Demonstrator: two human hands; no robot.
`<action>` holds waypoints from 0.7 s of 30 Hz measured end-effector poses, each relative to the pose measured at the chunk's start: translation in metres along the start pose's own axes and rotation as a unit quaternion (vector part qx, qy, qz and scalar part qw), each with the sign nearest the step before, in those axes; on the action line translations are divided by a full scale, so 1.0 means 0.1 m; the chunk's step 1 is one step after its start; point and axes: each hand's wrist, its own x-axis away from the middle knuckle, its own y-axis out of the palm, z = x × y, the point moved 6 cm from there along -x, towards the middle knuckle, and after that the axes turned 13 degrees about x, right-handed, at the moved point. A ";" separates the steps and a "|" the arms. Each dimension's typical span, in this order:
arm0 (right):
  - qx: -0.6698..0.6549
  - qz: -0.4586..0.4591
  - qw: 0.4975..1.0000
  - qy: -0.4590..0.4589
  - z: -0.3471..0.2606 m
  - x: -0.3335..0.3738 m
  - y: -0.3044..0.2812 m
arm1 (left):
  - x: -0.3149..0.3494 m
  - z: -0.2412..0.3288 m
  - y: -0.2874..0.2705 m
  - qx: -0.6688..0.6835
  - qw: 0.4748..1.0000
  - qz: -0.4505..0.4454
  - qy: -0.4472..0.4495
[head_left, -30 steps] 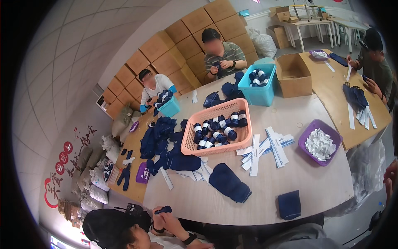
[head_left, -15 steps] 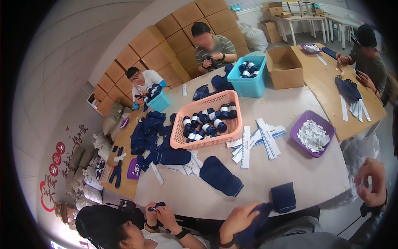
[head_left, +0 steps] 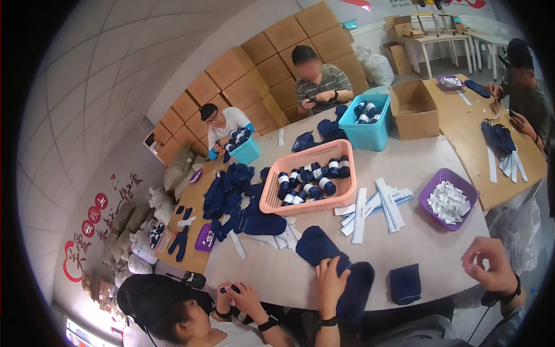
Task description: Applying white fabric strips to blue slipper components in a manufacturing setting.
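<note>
At the table's near edge, my left hand (head_left: pixel 330 283) has its fingers curled on the upper side of a dark blue sock-like cloth tube (head_left: pixel 359 286). That tube's rounded end lies on the tabletop and its lower part hangs over the edge. A second flat blue tube (head_left: pixel 314 245) lies just beyond, touching or slightly under it. To the right rests a folded blue cloth piece (head_left: pixel 405 284), apart from both hands. My right hand (head_left: pixel 491 264) is raised at the table's right edge, thumb and forefinger curled together in a ring; what they hold, if anything, cannot be made out.
Mid-table stand a pink basket (head_left: pixel 341 198) of rolled blue bundles, white rulers (head_left: pixel 388 208) and a purple basket (head_left: pixel 425 199) of white slips. Farther back are a turquoise bin (head_left: pixel 364 137) and a cardboard box (head_left: pixel 413 118). A co-worker (head_left: pixel 173 312) sits close on my left; others work around.
My left hand has brought the blue cloth tube up from below the table edge onto the tabletop, against the flat tube. My right hand has moved left. The view has shifted slightly.
</note>
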 end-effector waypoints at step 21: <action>0.024 -0.025 0.998 -0.045 0.26 -0.08 0.53 | -0.14 0.85 -0.68 0.213 0.962 0.169 -0.031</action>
